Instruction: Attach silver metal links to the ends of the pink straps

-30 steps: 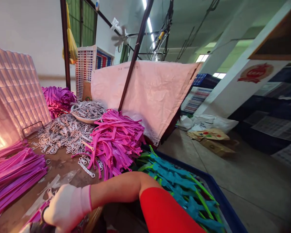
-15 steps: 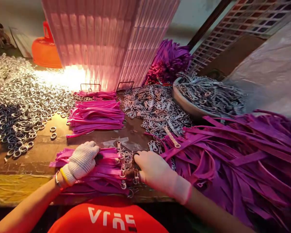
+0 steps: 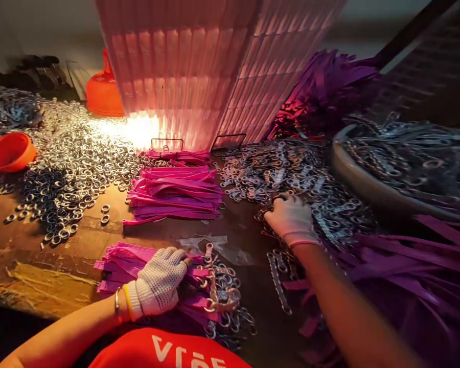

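My left hand [image 3: 163,278], in a dotted white glove, is closed over a bundle of magenta straps [image 3: 124,260] near the table's front edge. At the bundle's right end, rings and twisted metal links [image 3: 226,294] are attached to the straps. My right hand [image 3: 293,217], in a pale glove, reaches forward to the left side of a pile of metal links [image 3: 329,204]. Its fingers are curled down among dark metal pieces; what they pinch is hidden. A second bundle of magenta straps [image 3: 176,191] lies farther back, between the hands.
Loose metal rings [image 3: 80,158] are heaped at the left, beside an orange bowl [image 3: 9,152]. A basin [image 3: 352,168] of metal links stands at the right, above loose purple straps [image 3: 414,266]. Ribbed translucent sheets [image 3: 184,66] stand upright at the back.
My right hand has moved from the front bundle's metal ends, forward and right, to the link pile. My left hand stays on the bundle. The camera view has turned left.
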A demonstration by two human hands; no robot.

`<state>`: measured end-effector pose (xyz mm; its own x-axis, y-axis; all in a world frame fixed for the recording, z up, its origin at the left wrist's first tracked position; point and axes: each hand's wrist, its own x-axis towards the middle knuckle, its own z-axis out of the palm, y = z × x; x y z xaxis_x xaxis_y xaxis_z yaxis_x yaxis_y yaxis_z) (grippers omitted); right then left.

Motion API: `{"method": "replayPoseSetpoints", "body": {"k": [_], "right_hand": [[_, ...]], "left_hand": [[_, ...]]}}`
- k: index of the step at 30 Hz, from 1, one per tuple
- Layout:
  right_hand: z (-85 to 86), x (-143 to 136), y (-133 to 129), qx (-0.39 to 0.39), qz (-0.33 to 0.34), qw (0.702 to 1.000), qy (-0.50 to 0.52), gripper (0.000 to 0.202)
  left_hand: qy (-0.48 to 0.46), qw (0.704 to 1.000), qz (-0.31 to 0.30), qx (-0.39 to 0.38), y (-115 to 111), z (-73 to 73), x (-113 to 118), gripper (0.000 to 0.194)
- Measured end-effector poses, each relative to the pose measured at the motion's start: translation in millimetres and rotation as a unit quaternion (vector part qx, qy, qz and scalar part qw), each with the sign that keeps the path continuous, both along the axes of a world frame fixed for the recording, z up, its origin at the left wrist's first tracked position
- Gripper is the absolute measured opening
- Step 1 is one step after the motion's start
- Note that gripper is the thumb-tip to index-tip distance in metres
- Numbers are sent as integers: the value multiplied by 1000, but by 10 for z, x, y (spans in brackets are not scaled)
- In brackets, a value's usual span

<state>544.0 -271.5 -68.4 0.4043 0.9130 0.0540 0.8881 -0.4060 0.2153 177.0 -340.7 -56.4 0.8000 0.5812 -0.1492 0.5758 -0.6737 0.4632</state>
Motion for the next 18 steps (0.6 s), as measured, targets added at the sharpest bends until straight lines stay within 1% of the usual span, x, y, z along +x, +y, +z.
{"method": "replayPoseSetpoints", "body": {"k": [2,4,5,7,8,10,12,14,16,18], "right_hand": [[-175,13,130,12,-9,1000,6,36],[-294,24,184,21,-19,1000,13,35],[-322,34,189,27,-23,999,16,35],[-316,48,174,52,-22,998,23,37],[-290,43,164,73,-9,997,28,39],[-228,-15,166,100,51,992,62,42],[-195,-139,213,81,134,981,119,38],[-219,-298,296,36,188,968,165,33],[-279,-440,378,15,197,964,180,33],[-332,-530,427,9,185,964,190,35]], "left_hand": [[-13,1000,7,-7,-10,67,-111,76],[-4,1000,11,-1,-14,112,-231,84],[14,1000,9,4,-11,116,-284,90],[73,997,-8,9,1,78,-356,102],[105,994,-18,7,7,40,-372,106],[151,988,-36,0,17,-56,-372,110],[165,985,-49,-2,24,-144,-350,110],[159,986,-57,-1,29,-194,-330,110],[146,988,-54,1,26,-188,-326,110],[122,992,-45,2,6,-125,-334,110]]}}
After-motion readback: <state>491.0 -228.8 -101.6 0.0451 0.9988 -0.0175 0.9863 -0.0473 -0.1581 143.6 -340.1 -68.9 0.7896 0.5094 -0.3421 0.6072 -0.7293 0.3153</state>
